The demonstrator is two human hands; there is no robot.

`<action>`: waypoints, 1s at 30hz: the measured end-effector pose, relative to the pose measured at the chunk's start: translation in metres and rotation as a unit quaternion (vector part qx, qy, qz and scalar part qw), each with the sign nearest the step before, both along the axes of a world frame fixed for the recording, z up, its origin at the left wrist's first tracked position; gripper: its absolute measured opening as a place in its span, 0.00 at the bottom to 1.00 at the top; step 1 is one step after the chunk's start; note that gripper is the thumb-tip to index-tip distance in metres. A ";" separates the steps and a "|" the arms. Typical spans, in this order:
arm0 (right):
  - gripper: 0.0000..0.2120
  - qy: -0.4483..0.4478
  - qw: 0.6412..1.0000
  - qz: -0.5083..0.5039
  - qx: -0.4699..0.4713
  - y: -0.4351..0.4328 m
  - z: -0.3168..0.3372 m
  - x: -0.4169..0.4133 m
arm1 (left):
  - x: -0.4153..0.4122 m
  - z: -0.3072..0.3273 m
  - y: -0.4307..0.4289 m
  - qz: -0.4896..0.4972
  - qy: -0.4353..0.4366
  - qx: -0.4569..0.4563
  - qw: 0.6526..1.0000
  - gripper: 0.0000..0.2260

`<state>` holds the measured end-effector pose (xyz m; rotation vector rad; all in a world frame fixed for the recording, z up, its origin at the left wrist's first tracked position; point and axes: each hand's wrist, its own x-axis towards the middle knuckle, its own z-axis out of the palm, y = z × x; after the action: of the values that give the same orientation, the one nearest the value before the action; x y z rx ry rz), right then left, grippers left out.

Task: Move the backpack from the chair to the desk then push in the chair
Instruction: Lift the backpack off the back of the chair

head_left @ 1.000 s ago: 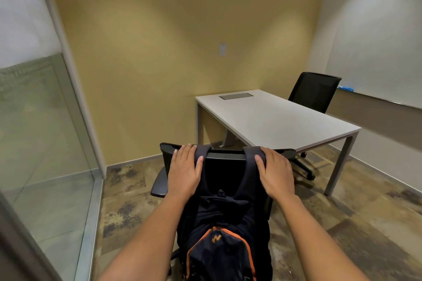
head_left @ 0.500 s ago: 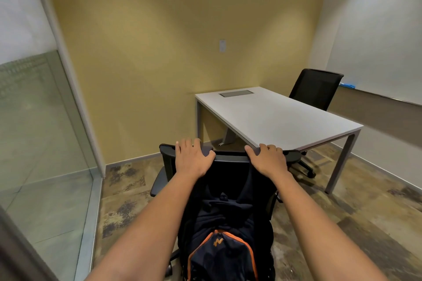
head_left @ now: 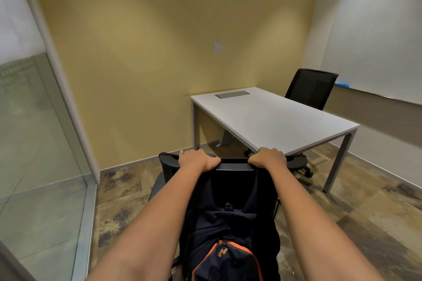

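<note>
A dark navy backpack (head_left: 228,230) with an orange-trimmed front pocket hangs on the back of a black office chair (head_left: 167,159), its shoulder straps looped over the backrest's top edge. My left hand (head_left: 197,159) is curled over that edge at the left strap. My right hand (head_left: 268,157) is curled over it at the right strap. Both sets of fingers wrap over the far side, out of sight. The white desk (head_left: 274,121) stands just beyond the chair, to the right.
A second black chair (head_left: 310,88) sits at the desk's far side, by a whiteboard ledge. A glass partition (head_left: 34,132) with a metal frame runs along the left. The yellow wall is behind the desk. A grey cable hatch (head_left: 231,94) is set into the desktop.
My hands have slid from lying flat on the straps up to the backrest's top edge and curled over it. The view has moved closer to the desk.
</note>
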<state>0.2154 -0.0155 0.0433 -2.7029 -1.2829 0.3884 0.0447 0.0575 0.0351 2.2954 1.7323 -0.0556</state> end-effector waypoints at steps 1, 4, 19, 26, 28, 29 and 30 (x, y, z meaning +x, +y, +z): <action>0.24 -0.003 1.000 0.001 -0.001 0.000 0.000 -0.001 | 0.001 0.001 0.000 -0.001 0.003 -0.008 1.000 0.32; 0.21 -0.030 0.999 0.011 0.010 0.002 -0.001 -0.005 | 0.001 0.002 0.002 0.003 0.006 -0.017 1.000 0.30; 0.21 -0.112 0.985 -0.046 0.123 -0.010 -0.010 0.052 | -0.005 -0.003 0.011 0.059 -0.128 0.055 0.989 0.16; 0.19 -0.041 0.975 -0.149 0.156 -0.027 -0.014 0.096 | -0.008 -0.007 0.012 0.068 -0.157 0.051 0.984 0.19; 0.19 0.034 0.969 -0.178 0.171 -0.039 -0.023 0.112 | -0.009 -0.009 0.012 0.068 -0.167 0.053 0.982 0.18; 0.19 0.070 0.964 -0.185 0.176 -0.047 -0.033 0.117 | -0.010 -0.010 0.012 0.074 -0.168 0.057 0.981 0.18; 0.20 0.103 0.959 -0.193 0.180 -0.055 -0.045 0.120 | -0.010 -0.012 0.011 0.086 -0.165 0.067 0.980 0.18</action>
<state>0.3351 -0.0701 -0.0016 -2.4415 -0.6717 0.3375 0.0350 0.0688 0.0229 2.0835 1.7894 0.4615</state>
